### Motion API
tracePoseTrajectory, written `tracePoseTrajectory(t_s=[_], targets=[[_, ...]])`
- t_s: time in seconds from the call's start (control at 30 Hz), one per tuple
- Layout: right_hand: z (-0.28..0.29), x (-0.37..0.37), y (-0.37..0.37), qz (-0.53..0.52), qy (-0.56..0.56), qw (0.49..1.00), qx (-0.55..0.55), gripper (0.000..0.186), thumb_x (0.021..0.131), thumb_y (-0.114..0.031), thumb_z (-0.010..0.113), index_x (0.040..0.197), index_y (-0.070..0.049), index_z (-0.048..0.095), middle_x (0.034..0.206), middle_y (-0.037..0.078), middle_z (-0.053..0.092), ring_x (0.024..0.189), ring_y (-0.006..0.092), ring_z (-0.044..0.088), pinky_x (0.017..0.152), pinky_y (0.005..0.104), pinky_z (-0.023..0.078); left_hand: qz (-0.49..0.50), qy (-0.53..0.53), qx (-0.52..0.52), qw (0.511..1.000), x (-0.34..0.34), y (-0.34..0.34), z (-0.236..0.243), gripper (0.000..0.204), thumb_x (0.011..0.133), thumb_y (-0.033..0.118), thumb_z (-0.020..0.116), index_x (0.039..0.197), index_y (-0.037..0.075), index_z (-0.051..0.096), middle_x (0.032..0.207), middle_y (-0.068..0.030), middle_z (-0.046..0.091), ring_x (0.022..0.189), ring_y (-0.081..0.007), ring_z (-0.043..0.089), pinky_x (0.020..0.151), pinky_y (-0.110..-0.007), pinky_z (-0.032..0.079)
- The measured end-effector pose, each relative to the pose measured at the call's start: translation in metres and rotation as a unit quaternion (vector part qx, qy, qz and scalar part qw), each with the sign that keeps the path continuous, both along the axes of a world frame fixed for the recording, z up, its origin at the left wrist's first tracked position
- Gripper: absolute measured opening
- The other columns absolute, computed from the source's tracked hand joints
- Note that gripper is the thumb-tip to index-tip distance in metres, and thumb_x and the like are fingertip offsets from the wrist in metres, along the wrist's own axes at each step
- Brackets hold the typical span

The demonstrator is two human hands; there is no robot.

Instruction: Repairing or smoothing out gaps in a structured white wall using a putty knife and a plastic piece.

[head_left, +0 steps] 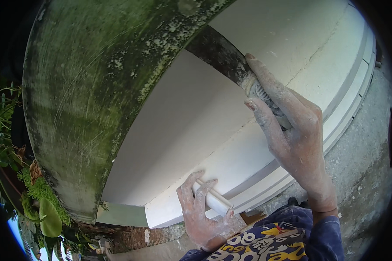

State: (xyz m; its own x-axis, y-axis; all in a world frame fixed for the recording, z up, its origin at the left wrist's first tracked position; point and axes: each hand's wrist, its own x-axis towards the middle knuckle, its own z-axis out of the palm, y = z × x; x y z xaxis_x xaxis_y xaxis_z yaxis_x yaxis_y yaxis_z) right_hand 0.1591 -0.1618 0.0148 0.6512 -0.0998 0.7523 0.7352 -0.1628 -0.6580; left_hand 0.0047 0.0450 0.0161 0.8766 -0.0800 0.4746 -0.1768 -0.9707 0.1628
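My right hand (296,122), coated in white dust, is closed around the ridged handle of a tool with a long, flat, dark blade (220,54). The index finger stretches along the handle toward the blade. The blade lies close over a white surface (161,113), and its far end meets or passes behind the edge of a green-stained slab (91,87). Lower down, my left hand (198,217), also dusty, is wrapped around a short white cylinder (214,199) beside the white ledge. I cannot tell what the cylinder is made of.
A thin crack line (320,48) runs along the white surface. Stepped white moulding (335,126) borders it on the right, above a rough grey concrete floor (361,174). Green plants (43,195) grow at the left. My dark printed shirt (265,239) shows at the bottom.
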Motion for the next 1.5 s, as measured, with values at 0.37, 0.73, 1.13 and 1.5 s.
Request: tracePoseTrajectory(t_s=[0.37,0.73,1.13,1.5], targets=[[0.004,0.002,-0.005,-0.015,0.003,1.000,0.017,0.048,0.095,-0.003,0.069,0.141,0.004,0.060,0.132,0.020,0.070,0.098,0.0196,0.076,0.085,0.0325,0.061,0.015,-0.017,-0.005,1.000,0.002,0.000,-0.005,0.064,0.072,0.049,0.077,0.121,0.008,0.068,0.139,-0.0216,0.052,0.121,-0.0398,0.047,0.098,-0.056,0.043],[-0.010,0.018,-0.013,-0.046,-0.050,0.995,0.072,0.045,0.096,-0.006,0.070,0.140,0.003,0.062,0.112,0.018,0.077,0.074,0.0116,0.070,0.068,0.0276,0.057,0.014,-0.010,0.017,1.000,0.001,0.003,-0.006,0.064,0.073,0.051,0.074,0.120,0.008,0.068,0.137,-0.0217,0.053,0.121,-0.0396,0.046,0.095,-0.056,0.045],[-0.003,0.022,-0.031,-0.058,-0.042,0.997,0.024,0.044,0.095,-0.008,0.071,0.137,0.002,0.064,0.075,0.014,0.072,0.059,0.0122,0.061,0.056,0.0314,0.049,0.030,-0.032,0.023,0.999,0.010,-0.006,-0.010,0.066,0.078,0.057,0.070,0.118,0.005,0.065,0.131,-0.0222,0.054,0.121,-0.0383,0.048,0.100,-0.054,0.043],[0.017,0.019,-0.077,-0.042,-0.005,0.999,-0.030,0.043,0.096,-0.005,0.070,0.138,0.000,0.064,0.072,0.014,0.070,0.056,0.0143,0.060,0.055,0.0316,0.049,0.030,-0.057,0.003,0.998,0.029,-0.031,-0.011,0.069,0.085,0.064,0.066,0.115,0.002,0.061,0.116,-0.0206,0.055,0.118,-0.0378,0.051,0.104,-0.051,0.039]])
